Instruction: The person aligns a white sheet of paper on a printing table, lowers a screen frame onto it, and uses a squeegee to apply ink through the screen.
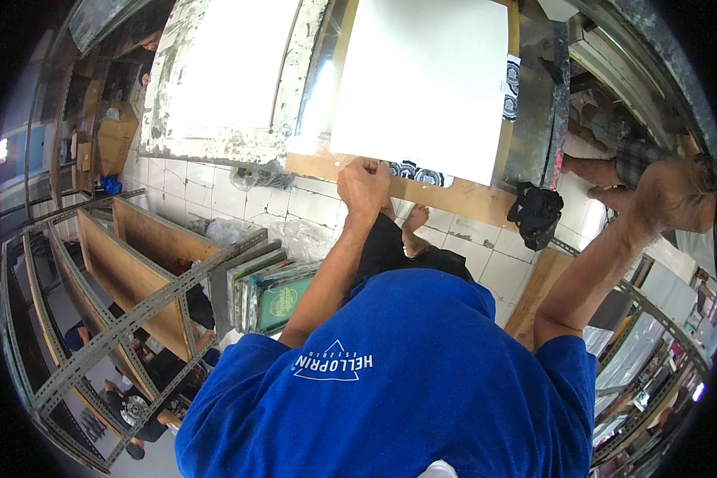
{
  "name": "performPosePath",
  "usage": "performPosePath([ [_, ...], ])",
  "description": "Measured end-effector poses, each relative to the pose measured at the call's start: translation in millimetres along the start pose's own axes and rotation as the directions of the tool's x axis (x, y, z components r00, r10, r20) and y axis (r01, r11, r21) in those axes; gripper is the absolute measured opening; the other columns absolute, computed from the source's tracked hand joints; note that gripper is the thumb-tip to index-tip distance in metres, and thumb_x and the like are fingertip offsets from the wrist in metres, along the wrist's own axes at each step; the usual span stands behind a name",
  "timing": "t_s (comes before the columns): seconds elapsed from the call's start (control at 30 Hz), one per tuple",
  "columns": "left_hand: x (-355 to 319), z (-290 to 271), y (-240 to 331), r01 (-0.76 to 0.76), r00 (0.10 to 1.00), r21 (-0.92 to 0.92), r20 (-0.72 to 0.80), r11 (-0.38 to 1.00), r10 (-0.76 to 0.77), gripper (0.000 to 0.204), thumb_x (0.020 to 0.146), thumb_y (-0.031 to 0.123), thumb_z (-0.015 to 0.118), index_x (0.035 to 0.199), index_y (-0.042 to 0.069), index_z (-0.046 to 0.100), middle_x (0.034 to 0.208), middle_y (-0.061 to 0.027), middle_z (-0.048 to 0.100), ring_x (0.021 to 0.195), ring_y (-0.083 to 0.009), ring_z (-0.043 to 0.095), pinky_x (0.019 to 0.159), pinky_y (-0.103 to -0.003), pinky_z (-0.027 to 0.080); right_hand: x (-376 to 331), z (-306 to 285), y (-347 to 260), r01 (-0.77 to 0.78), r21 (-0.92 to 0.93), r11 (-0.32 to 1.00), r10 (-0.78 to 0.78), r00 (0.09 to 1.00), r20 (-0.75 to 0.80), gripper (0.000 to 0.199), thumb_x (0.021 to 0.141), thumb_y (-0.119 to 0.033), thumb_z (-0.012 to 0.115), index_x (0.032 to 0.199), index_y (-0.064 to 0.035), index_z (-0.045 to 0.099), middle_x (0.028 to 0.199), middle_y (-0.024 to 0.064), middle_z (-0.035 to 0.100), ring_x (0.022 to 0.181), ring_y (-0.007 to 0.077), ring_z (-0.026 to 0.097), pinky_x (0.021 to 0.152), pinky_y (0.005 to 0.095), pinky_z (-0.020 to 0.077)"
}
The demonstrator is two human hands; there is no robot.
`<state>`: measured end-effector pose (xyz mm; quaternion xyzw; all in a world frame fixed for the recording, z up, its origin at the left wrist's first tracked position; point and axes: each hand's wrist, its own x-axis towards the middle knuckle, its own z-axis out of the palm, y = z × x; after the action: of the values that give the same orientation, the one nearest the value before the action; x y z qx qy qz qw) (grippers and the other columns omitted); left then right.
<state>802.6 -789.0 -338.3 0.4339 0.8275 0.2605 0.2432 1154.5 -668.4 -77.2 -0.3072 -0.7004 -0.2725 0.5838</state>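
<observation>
Gripping: the lower edge of the white rectangular sheet [422, 80] is pinched by the left hand [363, 185].
Right hand [671, 195]: clenched, nothing seen held.

Wooden board [454, 199] runs across under the white sheet [426, 80], which lies flat on it, with black-and-white printed strips [418, 174] sticking out at the sheet's lower edge and right side. Black cloth bundle [536, 213] sits at the board's right end. White-tiled surface [215, 195] below carries crumpled clear plastic [299, 237]. Left: slotted-angle metal rack [135, 319] with plywood shelves [127, 271]; framed screens [267, 296] stand on edge beside it.
</observation>
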Motion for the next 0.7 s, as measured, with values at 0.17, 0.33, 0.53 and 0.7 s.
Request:
performPosePath([
  [0.17,1.5,0.2,0.1,0.024,1.0,0.036,0.007,0.999,-0.024,0.024,0.069,0.024,0.075,0.067,0.001,0.068,0.064,-0.0142,0.067,0.06,-0.0297,0.066,0.063,-0.04,0.052,2.3,4.3,-9.1,-0.05,-0.129,0.99,0.048,0.999,-0.018,0.014,0.088,-0.002,0.06,0.099,0.0067,0.061,0.094,0.0137,0.067,0.074,0.0135,0.062,0.063,0.0225,0.0481],
  [0.33,2.4,1.7,-0.4,0.02,0.999,0.051,0.028,0.998,-0.021,0.025,0.069,0.024,0.075,0.068,0.0,0.069,0.065,-0.0145,0.067,0.062,-0.03,0.066,0.064,-0.04,0.052,-18.1,-19.3,32.8,-0.042,-0.143,0.989,0.035,0.998,-0.046,0.014,0.093,-0.006,0.057,0.097,0.0066,0.062,0.092,0.0154,0.068,0.072,0.0134,0.065,0.06,0.0226,0.0525],
  [0.53,0.5,-0.3,-0.6,0.033,0.999,0.021,-0.012,0.999,-0.033,0.026,0.069,0.024,0.077,0.071,0.0,0.068,0.067,-0.015,0.068,0.063,-0.0301,0.067,0.065,-0.039,0.052,1.8,-7.8,4.0,-0.013,-0.093,0.996,0.024,0.993,0.111,0.015,0.095,-0.005,0.051,0.098,0.0076,0.06,0.092,0.0171,0.067,0.074,0.0167,0.069,0.061,0.0241,0.0598],
  [0.7,0.4,-2.2,-0.2,0.037,0.999,0.012,-0.014,0.999,-0.037,0.026,0.068,0.022,0.079,0.073,-0.001,0.065,0.067,-0.015,0.067,0.064,-0.0302,0.066,0.064,-0.039,0.052,-1.9,-8.6,11.9,-0.019,-0.077,0.997,0.026,0.996,0.082,0.019,0.096,-0.01,0.051,0.1,0.0078,0.058,0.091,0.0179,0.066,0.073,0.017,0.069,0.06,0.0238,0.0599],
])
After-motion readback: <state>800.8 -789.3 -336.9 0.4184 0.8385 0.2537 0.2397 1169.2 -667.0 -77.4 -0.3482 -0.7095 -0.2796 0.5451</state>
